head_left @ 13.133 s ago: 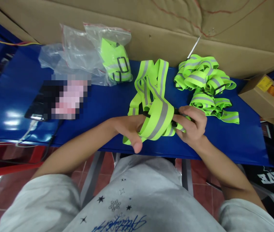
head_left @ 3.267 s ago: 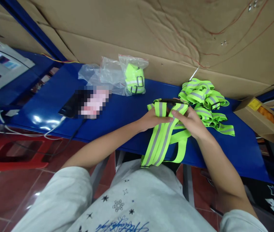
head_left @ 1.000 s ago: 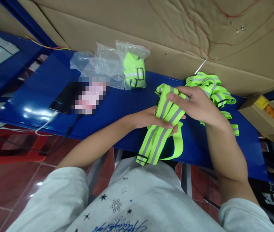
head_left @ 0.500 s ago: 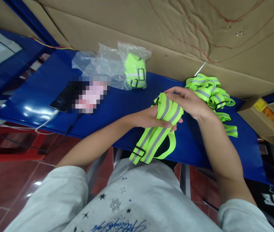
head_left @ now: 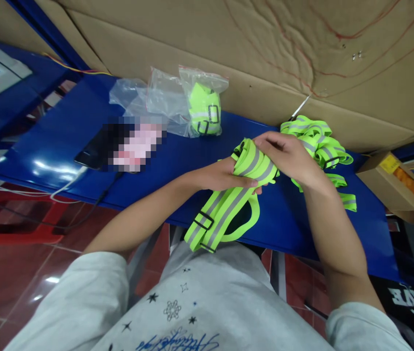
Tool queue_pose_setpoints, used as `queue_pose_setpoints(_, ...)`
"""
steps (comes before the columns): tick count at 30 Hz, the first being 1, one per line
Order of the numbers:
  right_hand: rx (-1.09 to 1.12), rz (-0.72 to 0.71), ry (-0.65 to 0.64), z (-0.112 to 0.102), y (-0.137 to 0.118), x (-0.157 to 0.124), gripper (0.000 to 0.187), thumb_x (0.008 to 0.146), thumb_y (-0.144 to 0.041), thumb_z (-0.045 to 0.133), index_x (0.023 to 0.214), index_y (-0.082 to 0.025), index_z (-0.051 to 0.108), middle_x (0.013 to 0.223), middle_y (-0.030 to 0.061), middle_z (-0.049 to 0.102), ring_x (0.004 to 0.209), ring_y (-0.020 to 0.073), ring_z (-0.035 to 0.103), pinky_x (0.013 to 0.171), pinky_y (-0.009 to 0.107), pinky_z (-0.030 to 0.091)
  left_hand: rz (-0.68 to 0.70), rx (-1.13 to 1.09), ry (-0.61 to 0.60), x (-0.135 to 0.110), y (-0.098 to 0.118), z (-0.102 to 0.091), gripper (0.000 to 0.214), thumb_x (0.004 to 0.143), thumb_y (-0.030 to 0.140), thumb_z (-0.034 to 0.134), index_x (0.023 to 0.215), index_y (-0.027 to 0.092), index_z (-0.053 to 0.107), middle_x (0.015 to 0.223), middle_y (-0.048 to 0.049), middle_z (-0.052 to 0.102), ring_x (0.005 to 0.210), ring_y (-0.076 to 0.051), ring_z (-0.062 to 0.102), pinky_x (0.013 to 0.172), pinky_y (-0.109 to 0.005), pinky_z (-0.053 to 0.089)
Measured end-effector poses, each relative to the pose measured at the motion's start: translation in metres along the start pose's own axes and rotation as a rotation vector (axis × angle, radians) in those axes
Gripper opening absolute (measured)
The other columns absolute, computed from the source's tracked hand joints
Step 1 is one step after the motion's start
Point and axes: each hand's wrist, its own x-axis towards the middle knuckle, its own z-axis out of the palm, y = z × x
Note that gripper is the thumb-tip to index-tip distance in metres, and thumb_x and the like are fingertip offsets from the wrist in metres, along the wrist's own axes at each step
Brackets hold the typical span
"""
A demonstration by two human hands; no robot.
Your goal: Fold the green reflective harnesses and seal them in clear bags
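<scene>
A neon-yellow reflective strap vest with grey stripes and a black buckle is rolled at its top end, and its loose tail hangs over the front edge of the blue table. My left hand is closed around the roll from below and the left. My right hand is curled over the top of the roll, fingers pressed on the strap. Just behind my right hand lies a pile of the same reflective straps.
A clear zip bag holding a folded vest and empty clear bags lie at the back by the cardboard wall. A blurred-out phone with a cable sits on the left. A small cardboard box stands at the right.
The roll at the top of the strap has grown tighter and the hanging tail has shortened and swung left. Both hands stay on the vest.
</scene>
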Motion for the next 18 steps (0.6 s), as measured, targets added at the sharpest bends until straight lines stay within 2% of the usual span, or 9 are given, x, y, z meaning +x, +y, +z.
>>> queue_pose_setpoints(3,-0.195,-0.116,-0.009,0.001,-0.009,-0.006,0.033,0.105,-0.044,0.056,0.104,-0.02,0.078,0.102,0.0067,0.078,0.095,0.0216,0.07,0.081,0.033,0.051,0.009,-0.004,-0.001,0.0,-0.003,0.001,0.049,0.091,0.058,0.077,0.106,0.011,0.078,0.104,-0.0135,0.08,0.098,-0.021,0.076,0.087,-0.029,0.062)
queue_pose_setpoints(5,-0.242,-0.147,-0.115,0.001,-0.018,-0.011,0.038,0.108,-0.048,0.05,0.107,-0.021,0.077,0.104,0.0068,0.079,0.095,0.0224,0.072,0.083,0.034,0.051,0.021,0.011,0.007,0.001,-0.006,0.001,0.048,0.093,0.058,0.076,0.104,0.012,0.079,0.105,-0.0138,0.08,0.097,-0.02,0.077,0.088,-0.029,0.062)
queue_pose_setpoints(7,-0.311,-0.159,-0.227,0.001,-0.025,-0.016,0.038,0.105,-0.052,0.055,0.112,-0.021,0.075,0.109,0.0071,0.078,0.099,0.0242,0.072,0.085,0.034,0.05,0.055,0.005,-0.003,0.003,-0.01,0.0,0.042,0.093,0.052,0.077,0.104,0.012,0.08,0.106,-0.0133,0.081,0.099,-0.02,0.078,0.09,-0.029,0.062)
queue_pose_setpoints(9,-0.373,-0.127,-0.275,0.004,-0.027,-0.018,0.039,0.1,-0.052,0.064,0.12,-0.019,0.072,0.114,0.0084,0.077,0.101,0.0259,0.072,0.085,0.033,0.049,0.09,-0.023,-0.034,0.005,-0.014,0.0,0.033,0.092,0.043,0.081,0.107,0.013,0.081,0.111,-0.0128,0.081,0.105,-0.02,0.078,0.096,-0.028,0.061)
queue_pose_setpoints(12,-0.415,-0.074,-0.272,0.007,-0.025,-0.017,0.042,0.097,-0.049,0.068,0.124,-0.016,0.071,0.11,0.0093,0.078,0.097,0.026,0.073,0.08,0.032,0.047,0.097,-0.109,-0.026,0.008,-0.019,0.002,0.029,0.09,0.035,0.084,0.11,0.014,0.081,0.116,-0.0123,0.081,0.112,-0.02,0.077,0.105,-0.031,0.059)
queue_pose_setpoints(15,-0.423,-0.057,-0.279,0.007,-0.023,-0.015,0.038,0.098,-0.047,0.067,0.122,-0.017,0.072,0.1,0.0068,0.079,0.09,0.0246,0.073,0.075,0.031,0.045,0.034,-0.249,0.012,0.008,-0.022,0.004,0.028,0.089,0.033,0.085,0.11,0.015,0.082,0.116,-0.0119,0.081,0.109,-0.021,0.078,0.105,-0.034,0.06)
queue_pose_setpoints(18,-0.421,-0.071,-0.244,0.005,-0.024,-0.015,0.037,0.097,-0.047,0.068,0.121,-0.02,0.074,0.1,0.0061,0.079,0.089,0.0259,0.075,0.076,0.032,0.048,-0.028,-0.361,-0.02,0.007,-0.021,0.006,0.03,0.086,0.032,0.087,0.11,0.015,0.082,0.117,-0.0127,0.081,0.109,-0.023,0.079,0.105,-0.035,0.06)
